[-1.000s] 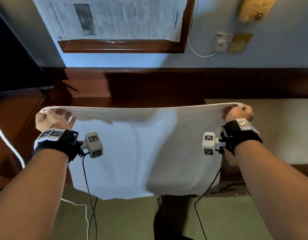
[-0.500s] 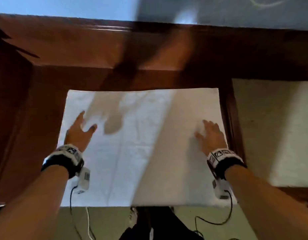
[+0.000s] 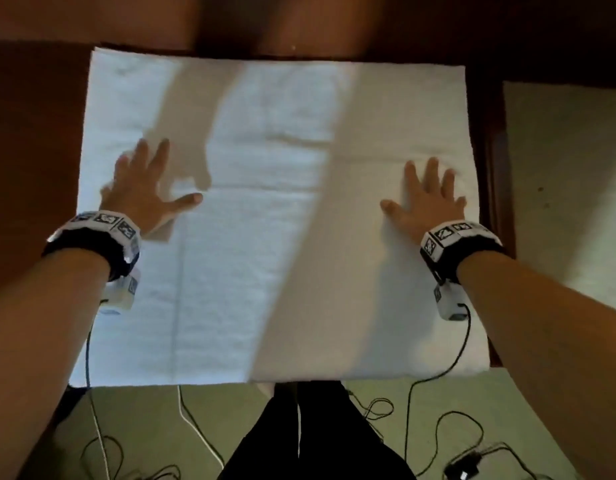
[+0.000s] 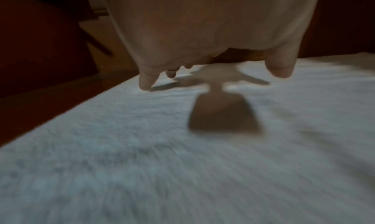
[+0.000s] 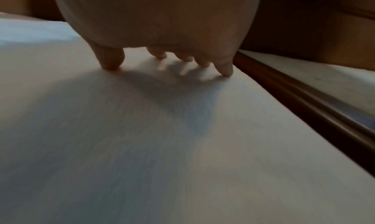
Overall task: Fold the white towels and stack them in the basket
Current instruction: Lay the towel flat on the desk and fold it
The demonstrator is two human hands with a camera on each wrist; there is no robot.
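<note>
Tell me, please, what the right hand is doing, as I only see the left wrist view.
Observer: The right hand lies flat, fingers spread, on the white terry towel, near its right edge.
Operator: Is the towel folded?
Observer: I cannot tell its layers; it lies spread flat on the dark brown wooden table.
Operator: Is the basket nearby?
Observer: No basket shows in any view; thin black cables lie on the green floor.
</note>
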